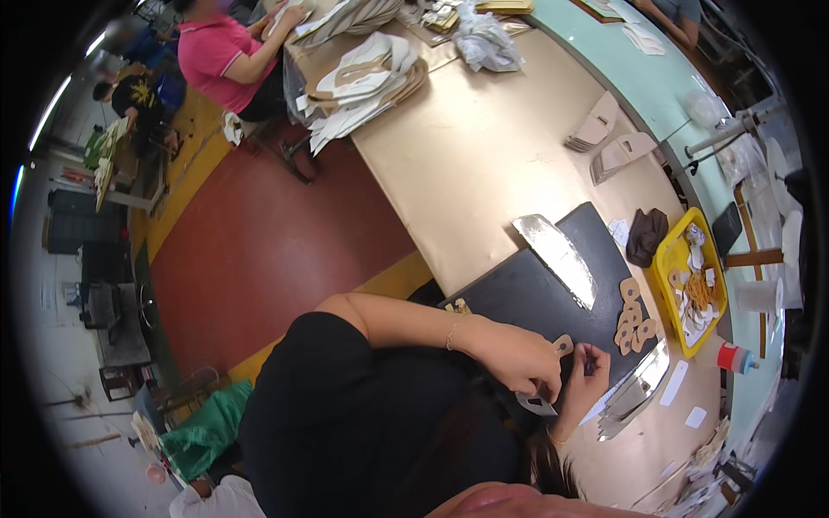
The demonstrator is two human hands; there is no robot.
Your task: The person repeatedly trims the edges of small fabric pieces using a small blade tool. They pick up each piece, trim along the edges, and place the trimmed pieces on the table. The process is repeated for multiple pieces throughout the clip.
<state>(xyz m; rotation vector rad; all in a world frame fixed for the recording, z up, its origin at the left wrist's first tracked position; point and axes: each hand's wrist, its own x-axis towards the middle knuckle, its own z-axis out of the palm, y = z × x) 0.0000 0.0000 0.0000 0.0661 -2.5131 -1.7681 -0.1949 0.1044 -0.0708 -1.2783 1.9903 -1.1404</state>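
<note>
My left hand (pixel 518 356) is closed over the edge of a silvery piece with a cut-out hole (pixel 537 404), close to my body. Beside it, my right hand (pixel 589 373) has its fingers curled together; what they hold, if anything, is too small to make out. A tan tab with a round hole (pixel 563 345) shows just past my left hand. Both hands are at the near part of a black mat (pixel 509 289). On that mat lie a long shiny silver piece (pixel 560 259) and, to the right, several overlapping tan tabs (pixel 635 319).
Right of the mat are stacked silver pieces (pixel 637 388), a yellow basket of scraps (pixel 661 259), a dark brown pouch (pixel 646 236) and a red-and-blue bottle (pixel 734 357). Farther off stand stacks of tan pieces (pixel 620 155) and pale cut panels (pixel 367 82). A person in pink (pixel 226 52) works far left.
</note>
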